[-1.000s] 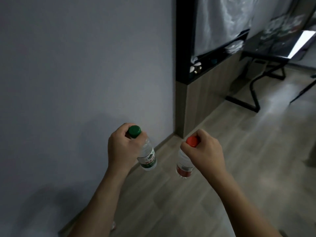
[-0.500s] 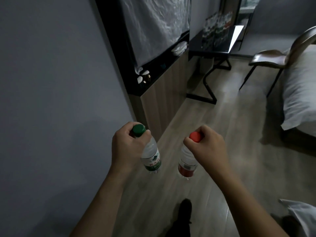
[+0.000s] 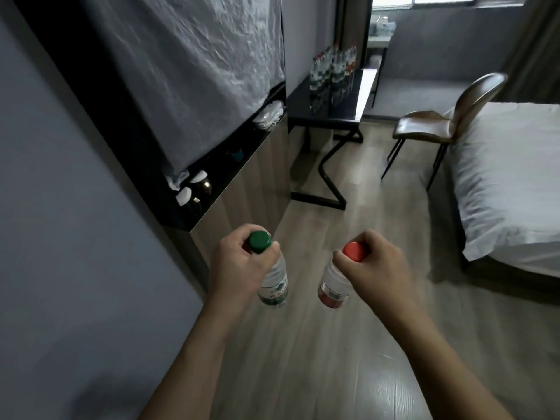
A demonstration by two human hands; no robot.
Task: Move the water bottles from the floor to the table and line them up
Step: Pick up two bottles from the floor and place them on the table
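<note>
My left hand (image 3: 238, 266) grips the neck of a clear water bottle with a green cap (image 3: 274, 287), which hangs upright above the wooden floor. My right hand (image 3: 374, 265) holds a second clear bottle with a red cap (image 3: 333, 286) the same way, a short gap to the right of the first. Far ahead stands a black table (image 3: 348, 107) against the wall, with several green-label and red-label bottles (image 3: 331, 66) lined up on its far part.
A low wooden cabinet (image 3: 242, 189) with a black top runs along the left wall under a cloth-covered screen (image 3: 194, 65); cups sit on it. A brown chair (image 3: 439, 122) and a white bed (image 3: 509, 177) stand on the right. Wooden floor (image 3: 378, 207) lies between.
The view has swung right and forward: the table, chair and bed have come into fuller view. Both hands keep their hold on the bottles, still side by side.
</note>
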